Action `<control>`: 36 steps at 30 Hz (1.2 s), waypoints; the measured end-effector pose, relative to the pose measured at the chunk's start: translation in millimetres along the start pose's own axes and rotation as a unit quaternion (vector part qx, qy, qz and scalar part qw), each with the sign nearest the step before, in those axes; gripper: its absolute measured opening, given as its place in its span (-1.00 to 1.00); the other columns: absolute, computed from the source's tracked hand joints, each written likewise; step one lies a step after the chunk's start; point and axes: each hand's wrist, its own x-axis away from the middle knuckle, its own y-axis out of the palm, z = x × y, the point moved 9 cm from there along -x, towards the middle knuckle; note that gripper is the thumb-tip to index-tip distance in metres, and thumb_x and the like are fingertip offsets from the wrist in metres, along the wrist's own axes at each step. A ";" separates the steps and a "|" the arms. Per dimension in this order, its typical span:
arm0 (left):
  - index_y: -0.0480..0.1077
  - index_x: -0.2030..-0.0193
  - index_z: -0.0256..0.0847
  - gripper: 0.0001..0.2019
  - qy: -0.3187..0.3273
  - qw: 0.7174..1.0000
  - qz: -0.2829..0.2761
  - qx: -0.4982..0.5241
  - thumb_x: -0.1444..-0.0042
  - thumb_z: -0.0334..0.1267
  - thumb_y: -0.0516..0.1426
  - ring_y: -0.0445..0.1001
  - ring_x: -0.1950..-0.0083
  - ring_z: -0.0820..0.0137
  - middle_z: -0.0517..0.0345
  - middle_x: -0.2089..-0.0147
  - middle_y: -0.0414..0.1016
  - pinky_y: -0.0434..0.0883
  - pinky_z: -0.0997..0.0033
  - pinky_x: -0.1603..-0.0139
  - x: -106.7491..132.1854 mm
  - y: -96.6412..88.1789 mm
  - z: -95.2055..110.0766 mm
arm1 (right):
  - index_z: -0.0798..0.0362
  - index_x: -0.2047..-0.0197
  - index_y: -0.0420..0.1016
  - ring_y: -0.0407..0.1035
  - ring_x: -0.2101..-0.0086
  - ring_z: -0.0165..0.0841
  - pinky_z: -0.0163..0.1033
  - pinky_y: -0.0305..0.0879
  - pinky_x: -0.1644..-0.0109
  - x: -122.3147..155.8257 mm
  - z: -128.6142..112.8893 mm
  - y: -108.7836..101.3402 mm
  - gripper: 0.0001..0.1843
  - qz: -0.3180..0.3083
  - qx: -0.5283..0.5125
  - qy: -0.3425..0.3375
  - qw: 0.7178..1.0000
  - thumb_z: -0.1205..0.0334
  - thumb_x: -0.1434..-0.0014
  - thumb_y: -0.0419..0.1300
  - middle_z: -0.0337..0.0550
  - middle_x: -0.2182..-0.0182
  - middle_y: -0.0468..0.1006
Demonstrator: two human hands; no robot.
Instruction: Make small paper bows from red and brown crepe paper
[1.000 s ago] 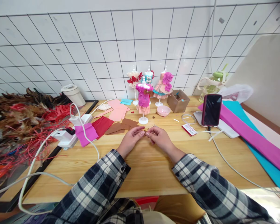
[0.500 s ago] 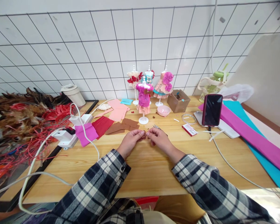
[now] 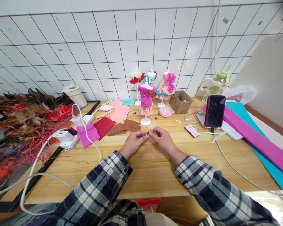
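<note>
Brown scrap (image 3: 148,132) pinched between left hand (image 3: 133,142) and right hand (image 3: 161,139); tiny, shape unclear, mostly hidden by fingertips.

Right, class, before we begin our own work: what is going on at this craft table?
A person in a plaid shirt sits at a wooden table, pinching a tiny brown paper piece between the fingertips of the left hand and right hand. Just beyond the hands stands a small mannequin in a pink paper dress, with three more dressed mannequins behind it. Cut brown paper sheets, red and pink ones lie to the left, and a phone stands propped to the right.
</note>
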 end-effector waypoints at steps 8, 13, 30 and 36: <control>0.47 0.35 -0.29 -0.68 0.026 0.999 -0.032 -0.035 0.14 -0.07 0.29 0.45 0.30 0.37 0.12 0.33 0.52 0.36 0.39 0.20 -2.5 4.0 0.9 | 0.04 0.45 0.37 0.18 0.52 -0.45 -0.33 0.15 0.44 -0.6 1.3 -0.1 -0.80 0.000 0.021 -0.013 1.000 0.07 0.04 0.20 -0.30 0.56 0.35; 0.42 0.38 -0.29 -0.72 0.030 0.998 -0.019 -0.055 0.11 -0.09 0.27 0.41 0.36 0.43 0.17 0.38 0.47 0.35 0.42 0.24 -1.4 1.7 2.8 | 0.04 0.36 0.39 0.22 0.48 -0.45 -0.34 0.16 0.42 -0.7 -0.4 -1.9 -0.82 -0.005 0.024 -0.007 1.000 0.12 0.02 0.16 -0.27 0.48 0.40; 0.50 0.31 -0.26 -0.72 0.090 0.991 0.058 -0.083 0.08 -0.09 0.26 0.50 0.21 0.28 0.03 0.28 0.57 0.41 0.31 0.11 -2.2 -16.9 17.4 | 0.04 0.36 0.45 0.25 0.47 -0.41 -0.28 0.22 0.35 2.7 -13.4 -5.4 -0.76 0.010 0.057 -0.059 0.997 0.03 -0.02 0.21 -0.21 0.46 0.47; 0.52 0.32 -0.22 -0.78 0.136 0.976 0.076 -0.151 0.05 -0.12 0.25 0.50 0.20 0.28 0.05 0.27 0.58 0.38 0.30 0.07 -1.5 -18.6 21.3 | 0.02 0.28 0.51 0.27 0.43 -0.40 -0.27 0.23 0.31 1.8 -12.9 -3.1 -0.73 0.002 0.094 -0.085 0.992 0.02 -0.11 0.14 -0.17 0.36 0.52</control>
